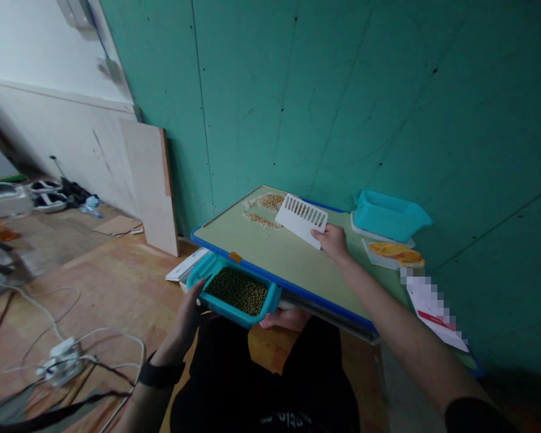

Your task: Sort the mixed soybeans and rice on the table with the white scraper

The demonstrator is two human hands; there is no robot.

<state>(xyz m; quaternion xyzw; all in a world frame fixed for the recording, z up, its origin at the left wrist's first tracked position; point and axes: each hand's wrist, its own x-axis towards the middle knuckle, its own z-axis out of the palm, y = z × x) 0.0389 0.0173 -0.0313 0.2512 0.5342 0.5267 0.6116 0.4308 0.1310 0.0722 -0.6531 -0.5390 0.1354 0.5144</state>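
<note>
My left hand (188, 320) grips the left end of a turquoise plastic bin (235, 316), just below the table's front edge. Inside it lie dark green beans (228, 287) on the left and tan beans (252, 299) on the right. Over the tabletop, my right hand (334, 240) pinches the near right corner of a white slotted scraper (301, 227). Its row of slots faces the back of the table. Tan beans and small pale grains (265, 207) are spread left of the scraper, some partly hidden by it.
The pale green table (247, 248) has a blue edge and stands against a green wall. At its right are a second turquoise bin (388, 216), an orange-and-yellow item (397, 254) and a white sheet (437, 316). A power strip with cables (63, 361) lies on the floor at left.
</note>
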